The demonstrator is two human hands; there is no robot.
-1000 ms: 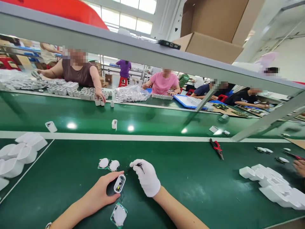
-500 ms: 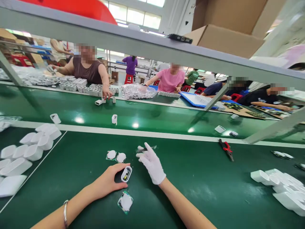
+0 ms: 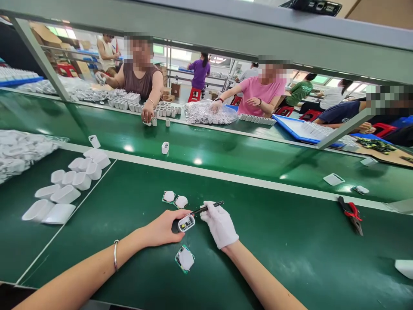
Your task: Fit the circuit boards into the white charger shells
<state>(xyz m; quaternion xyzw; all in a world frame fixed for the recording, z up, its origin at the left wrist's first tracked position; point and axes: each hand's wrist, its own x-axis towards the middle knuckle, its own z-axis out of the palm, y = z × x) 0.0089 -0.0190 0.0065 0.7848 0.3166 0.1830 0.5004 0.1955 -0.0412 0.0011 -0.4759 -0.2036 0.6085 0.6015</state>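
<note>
My bare left hand (image 3: 163,228) grips a small white plastic housing (image 3: 192,227), its open end facing up and small electronic parts showing inside. In my white-gloved right hand (image 3: 221,224) is a pair of black tweezers (image 3: 209,207). The tips of the tweezers reach the housing's upper rim; whether they touch it I cannot tell. Just beyond my left hand lie two small circuit boards with round white tops, one board (image 3: 168,196) beside another board (image 3: 181,202). A third circuit board (image 3: 185,259) lies nearer to me, below the housing.
Several white housings (image 3: 66,194) stand at left, near a bag of white parts (image 3: 22,150). Red-and-black pliers (image 3: 351,215) lie at right. A green conveyor belt (image 3: 222,150) runs beyond the white strip, carrying a few housings. Co-workers sit across it; a metal frame crosses above.
My right hand has closed on the tweezers and brought their tips to the housing. My left hand has tilted the housing toward the right. The camera view has turned and shifted.
</note>
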